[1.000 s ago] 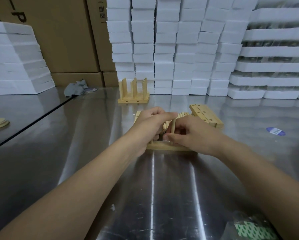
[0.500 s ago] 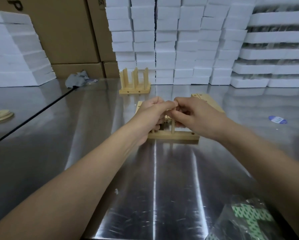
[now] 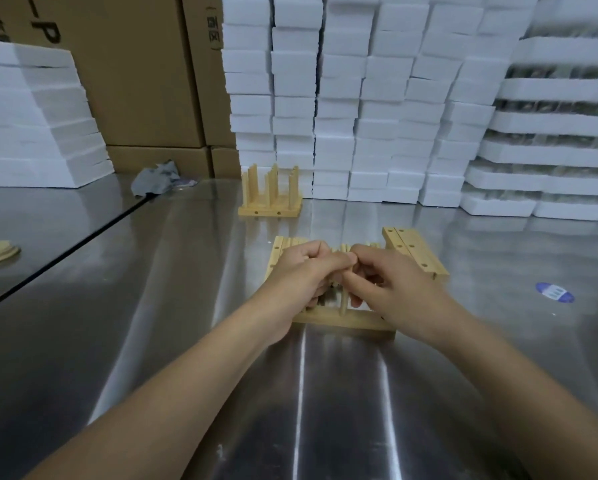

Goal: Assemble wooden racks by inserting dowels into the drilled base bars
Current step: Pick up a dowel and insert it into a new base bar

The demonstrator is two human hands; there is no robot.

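Head view, and both hands are bunched together over the drilled pale wooden base bar (image 3: 342,321), which lies flat on the shiny steel table (image 3: 186,341) right beneath the fingers. Right hand (image 3: 396,289) has thumb and forefinger pinched on the top of a slim upright wooden dowel (image 3: 343,301), whose foot is set in the bar just below those fingertips. Left hand (image 3: 302,275) is curled into a fist, thumb tip touching the right forefinger; whether anything sits inside that fist, I cannot tell. Just beyond the knuckles, a row of loose wooden dowels (image 3: 340,248) lies flat. Right of the right hand's fingers, two spare drilled wooden bars (image 3: 417,256) lie side by side. Well beyond the fingers stands a finished wooden rack (image 3: 269,199), uprights in place. Far right of the fingers, a blue oval sticker (image 3: 555,292) sits on the steel.
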